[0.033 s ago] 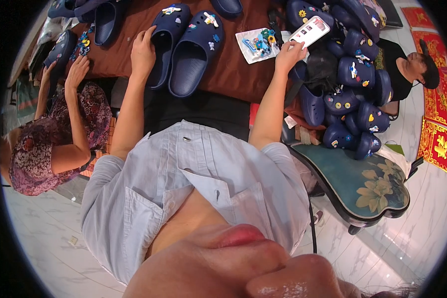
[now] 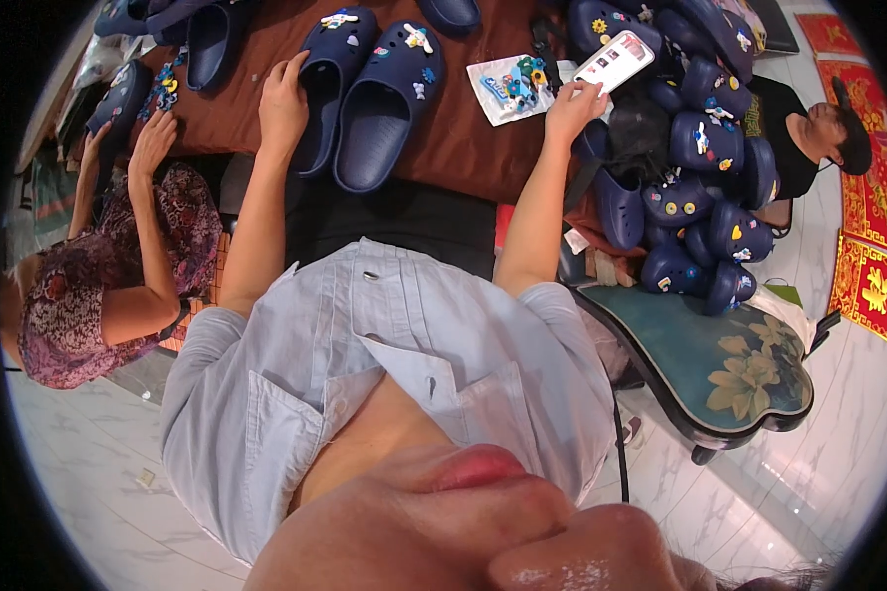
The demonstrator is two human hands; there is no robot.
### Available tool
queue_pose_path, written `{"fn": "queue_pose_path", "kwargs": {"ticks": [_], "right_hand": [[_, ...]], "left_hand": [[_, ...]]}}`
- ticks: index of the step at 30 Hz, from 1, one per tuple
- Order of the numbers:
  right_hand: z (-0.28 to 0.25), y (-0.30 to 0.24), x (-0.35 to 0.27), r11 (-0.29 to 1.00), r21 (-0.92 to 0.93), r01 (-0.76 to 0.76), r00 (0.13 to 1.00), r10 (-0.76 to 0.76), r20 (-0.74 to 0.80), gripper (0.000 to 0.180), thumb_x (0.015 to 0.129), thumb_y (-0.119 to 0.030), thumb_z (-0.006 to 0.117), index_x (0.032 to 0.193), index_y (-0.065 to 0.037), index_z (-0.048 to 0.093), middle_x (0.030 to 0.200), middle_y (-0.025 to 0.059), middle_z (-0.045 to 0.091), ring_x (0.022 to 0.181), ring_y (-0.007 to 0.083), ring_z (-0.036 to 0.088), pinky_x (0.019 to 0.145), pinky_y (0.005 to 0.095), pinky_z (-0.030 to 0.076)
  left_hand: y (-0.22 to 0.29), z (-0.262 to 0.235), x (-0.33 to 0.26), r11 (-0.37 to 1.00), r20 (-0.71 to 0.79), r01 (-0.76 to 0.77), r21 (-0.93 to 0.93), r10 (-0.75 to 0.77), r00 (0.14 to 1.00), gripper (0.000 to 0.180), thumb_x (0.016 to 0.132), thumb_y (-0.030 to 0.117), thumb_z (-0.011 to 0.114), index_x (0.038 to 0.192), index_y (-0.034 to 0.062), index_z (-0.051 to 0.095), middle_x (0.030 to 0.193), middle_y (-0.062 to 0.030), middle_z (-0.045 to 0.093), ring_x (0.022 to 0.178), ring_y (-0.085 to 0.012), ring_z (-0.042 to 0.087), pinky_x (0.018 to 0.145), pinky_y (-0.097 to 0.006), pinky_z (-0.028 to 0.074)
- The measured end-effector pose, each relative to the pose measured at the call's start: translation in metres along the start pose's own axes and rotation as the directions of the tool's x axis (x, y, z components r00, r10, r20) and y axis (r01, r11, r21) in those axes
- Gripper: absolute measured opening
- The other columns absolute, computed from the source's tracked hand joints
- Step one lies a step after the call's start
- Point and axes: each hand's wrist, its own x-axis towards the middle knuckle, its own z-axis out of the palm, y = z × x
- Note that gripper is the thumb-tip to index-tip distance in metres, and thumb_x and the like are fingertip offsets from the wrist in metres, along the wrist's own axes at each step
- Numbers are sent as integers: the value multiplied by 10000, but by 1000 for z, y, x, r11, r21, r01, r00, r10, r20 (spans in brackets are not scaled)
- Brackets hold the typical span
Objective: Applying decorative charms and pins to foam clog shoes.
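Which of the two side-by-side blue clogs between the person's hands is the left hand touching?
The left clog of that pair: the left hand is at its outer edge. The right clog, beside it, has no hand on it.

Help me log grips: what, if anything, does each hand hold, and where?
The right hand is at the near end of the phone, the left hand at the left edge of a navy clog; whether either grips cannot be told.

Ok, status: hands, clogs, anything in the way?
Left hand at left clog; right hand on phone. Clogs side by side. Charm bag between clogs and phone.
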Motion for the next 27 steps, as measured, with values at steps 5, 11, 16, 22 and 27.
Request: {"fn": "queue_pose_path", "kwargs": {"ticks": [5, 11, 16, 22, 27], "right_hand": [[3, 4, 0, 999, -25, -27, 993, 30, 115, 132, 855, -83, 568, 908, 37, 579, 1120, 272, 590, 1251, 435, 447, 1137, 543, 176], [14, 11, 1, 999, -42, -13, 994, 18, 111, 147, 860, -96, 567, 917, 40, 573, 1147, 305, 589, 1287, 446, 414, 1146, 538, 151], [14, 5, 8, 1000, 10, -16, 991, 14, 132, 147, 862, -100, 576, 920, 34, 570, 1167, 327, 580, 1324, 462, 369, 1151, 532, 135], [14, 5, 14, 1000, -12, 16, 997, -15, 82, 124, 849, -88, 592, 905, 21, 571, 1149, 307, 596, 1318, 455, 388, 1153, 527, 136], [14, 4, 15, 1000, -9, 29, 996, -28, 80, 108, 846, -82, 592, 890, 14, 569, 1085, 270, 615, 1308, 449, 407, 1152, 528, 146]], "left_hand": [[1, 0, 2, 1000, -5, -16, 7, 16, 1000, 539, 796, -61, 538, 1295, 142, 548, 1199, -191, 589, 1065, -402, 582, 880, -472, 491], [3, 1, 3, 1000, -7, -11, -7, 11, 1000, 538, 795, -62, 538, 1296, 137, 545, 1191, -194, 588, 1062, -401, 582, 890, -471, 489], [3, -1, 1, 1000, 12, 14, -10, -14, 1000, 542, 792, -63, 539, 1295, 138, 545, 1189, -191, 588, 1072, -399, 577, 895, -469, 487], [2, 1, 3, 1000, 14, 17, -17, -17, 1000, 541, 793, -63, 531, 1295, 138, 548, 1208, -187, 585, 1081, -395, 575, 902, -471, 485], [3, 0, 2, 1000, 20, 28, 6, -28, 999, 533, 803, -52, 521, 1299, 140, 547, 1217, -188, 584, 1081, -394, 577, 908, -470, 484]]}}
